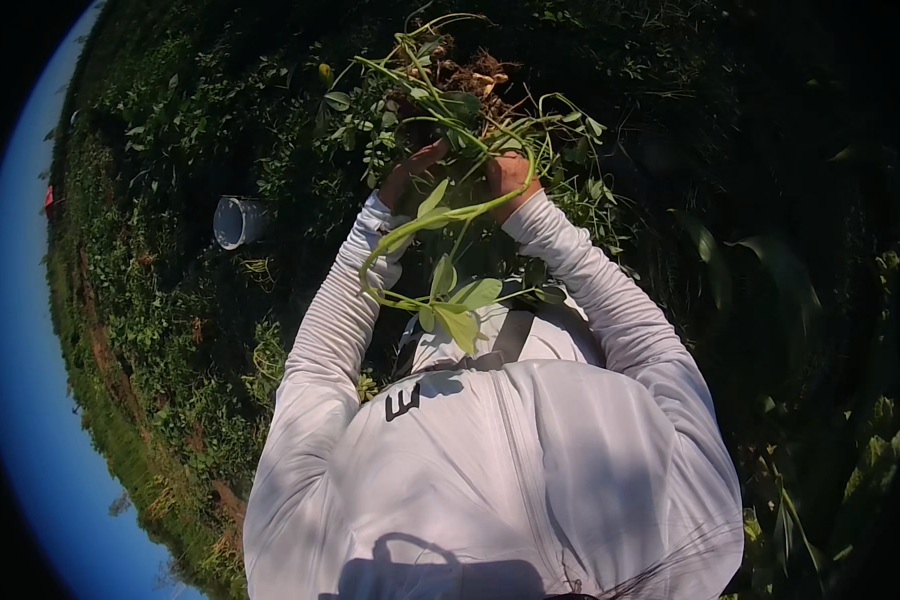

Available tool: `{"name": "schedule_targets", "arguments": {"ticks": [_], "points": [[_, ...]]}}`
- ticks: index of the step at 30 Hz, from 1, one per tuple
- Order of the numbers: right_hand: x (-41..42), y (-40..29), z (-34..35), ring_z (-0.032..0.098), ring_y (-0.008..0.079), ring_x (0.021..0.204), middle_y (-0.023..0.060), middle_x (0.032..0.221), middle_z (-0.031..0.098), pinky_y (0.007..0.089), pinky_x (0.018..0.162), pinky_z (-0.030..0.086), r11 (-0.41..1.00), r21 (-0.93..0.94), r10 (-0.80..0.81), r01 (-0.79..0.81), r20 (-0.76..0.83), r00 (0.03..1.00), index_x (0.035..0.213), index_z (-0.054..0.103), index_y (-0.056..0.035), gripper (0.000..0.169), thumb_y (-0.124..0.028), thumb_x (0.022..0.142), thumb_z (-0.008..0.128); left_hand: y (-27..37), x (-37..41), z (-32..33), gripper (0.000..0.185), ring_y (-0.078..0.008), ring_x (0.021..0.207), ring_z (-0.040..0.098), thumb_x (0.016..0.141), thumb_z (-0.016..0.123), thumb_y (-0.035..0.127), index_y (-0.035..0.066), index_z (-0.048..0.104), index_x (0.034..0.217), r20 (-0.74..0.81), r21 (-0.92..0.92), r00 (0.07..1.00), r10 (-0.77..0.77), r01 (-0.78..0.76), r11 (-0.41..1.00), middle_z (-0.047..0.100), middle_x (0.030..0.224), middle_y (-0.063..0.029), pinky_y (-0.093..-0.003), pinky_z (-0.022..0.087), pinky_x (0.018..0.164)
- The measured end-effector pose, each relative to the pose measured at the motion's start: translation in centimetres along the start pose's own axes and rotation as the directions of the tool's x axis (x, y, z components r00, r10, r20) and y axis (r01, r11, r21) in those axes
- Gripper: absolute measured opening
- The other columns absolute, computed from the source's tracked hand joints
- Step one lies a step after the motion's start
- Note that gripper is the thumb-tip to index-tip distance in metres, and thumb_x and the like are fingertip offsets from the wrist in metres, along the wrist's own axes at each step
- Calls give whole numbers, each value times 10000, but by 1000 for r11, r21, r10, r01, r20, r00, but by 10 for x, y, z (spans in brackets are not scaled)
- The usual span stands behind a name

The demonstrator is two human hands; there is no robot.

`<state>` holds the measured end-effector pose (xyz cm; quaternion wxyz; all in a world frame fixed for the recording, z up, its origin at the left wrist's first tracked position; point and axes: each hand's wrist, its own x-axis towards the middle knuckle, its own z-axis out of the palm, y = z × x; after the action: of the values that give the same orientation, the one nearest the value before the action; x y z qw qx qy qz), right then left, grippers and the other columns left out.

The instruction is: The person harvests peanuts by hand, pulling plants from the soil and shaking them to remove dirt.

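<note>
An uprooted peanut plant (461, 214) hangs in front of my chest, its long green stems curving down toward my waist. Its brown roots with pale pods (487, 82) are at the top, beyond my hands. My right hand (514, 176) is closed around stems at the base of the plant. On the other side, my left hand (418, 166) reaches into the leaves with its thumb side showing; leaves and shade cover its fingers, so its grip cannot be made out.
A white bucket (232, 223) lies on its side among low leafy plants (165, 277) at left. Long-leaved plants (784, 510) stand in shade at lower right. A small red thing (49, 201) is far off at the field's edge.
</note>
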<state>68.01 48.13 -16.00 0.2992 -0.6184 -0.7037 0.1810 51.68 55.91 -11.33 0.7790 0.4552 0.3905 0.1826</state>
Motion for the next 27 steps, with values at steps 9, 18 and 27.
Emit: {"name": "schedule_targets", "arguments": {"ticks": [9, 18, 27], "points": [[52, 51, 7, 576, 336, 798, 180, 852, 606, 383, 680, 456, 963, -32, 269, -267, 131, 954, 878, 580, -13, 223, -93, 671, 593, -40, 61, -20, 442, -188, 910, 530, 778, 569, 385, 68, 568, 1086, -178, 334, 956, 233, -164, 928, 579, 1033, -89, -302, 398, 810], [18, 112, 66, 565, 185, 865, 104, 976, 598, 296, 759, 455, 901, 239, 188, -361, 534, 824, 1080, 529, -11, 265, -101, 832, 500, -133, -9, -21, 341, -219, 979, 513, 807, 560, 169, 38, 533, 1121, -538, -442, 798, 271, -541, 715, 542, 1119, -96, -344, 378, 895], [40, -159, 140, 530, 275, 670, 156, 780, 548, 351, 606, 447, 812, 583, -407, -36, 609, 681, 882, 486, 1, 222, -185, 794, 569, -134, -210, -114, 242, -165, 774, 558, 773, 465, 64, 30, 607, 966, -933, -28, 287, 216, -656, 754, 626, 902, -25, -279, 444, 712]]}}
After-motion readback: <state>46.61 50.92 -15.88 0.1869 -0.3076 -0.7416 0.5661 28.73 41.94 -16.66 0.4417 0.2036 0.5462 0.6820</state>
